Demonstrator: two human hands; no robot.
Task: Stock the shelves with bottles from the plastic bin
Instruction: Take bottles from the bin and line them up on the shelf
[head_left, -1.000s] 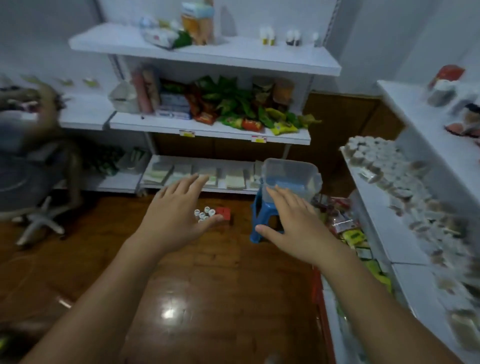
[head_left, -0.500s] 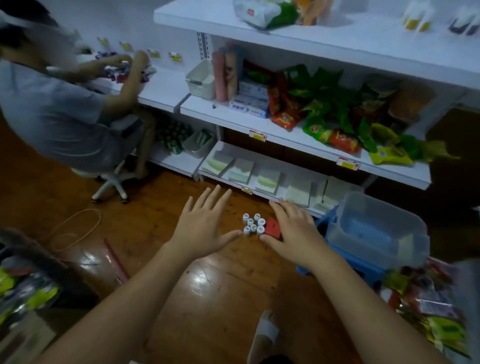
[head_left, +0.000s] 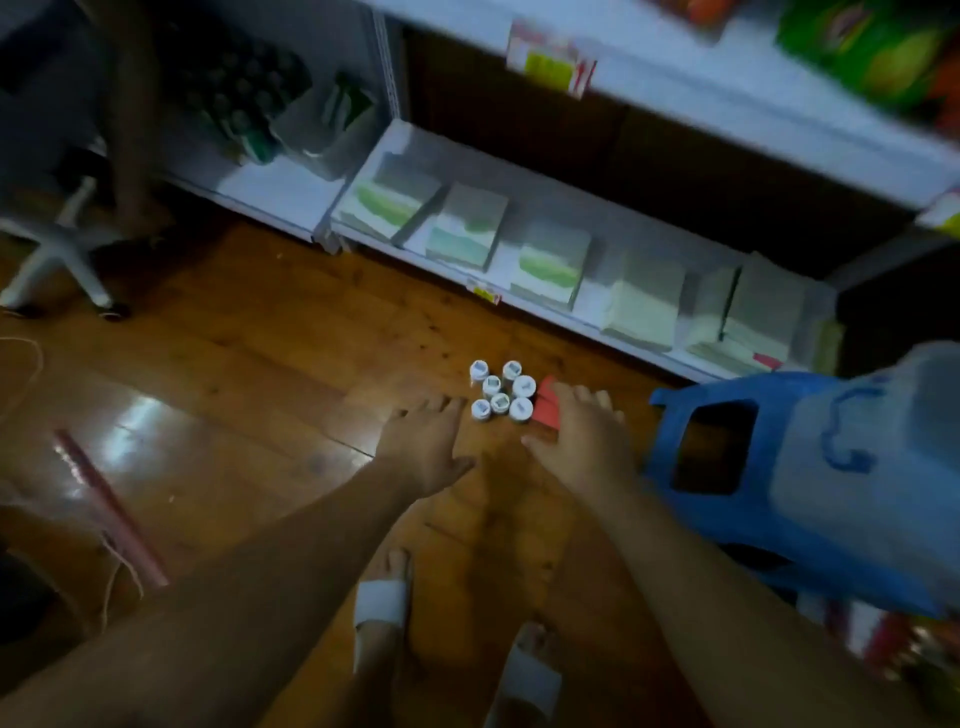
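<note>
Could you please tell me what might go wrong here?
The small white-capped bottles stand packed together on the floor between the left hand and right hand; a careless scoop could topple and scatter them. The right forearm is close to the blue stool, so a bump might upset the plastic bin on it.

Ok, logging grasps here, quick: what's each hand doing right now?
Left hand: open, fingers straight near the bottles, holding nothing.
Right hand: over the red box; grip cannot be told.

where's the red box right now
The red box lies on the floor in the head view, just right of the white bottles, partly under the right hand.
</note>
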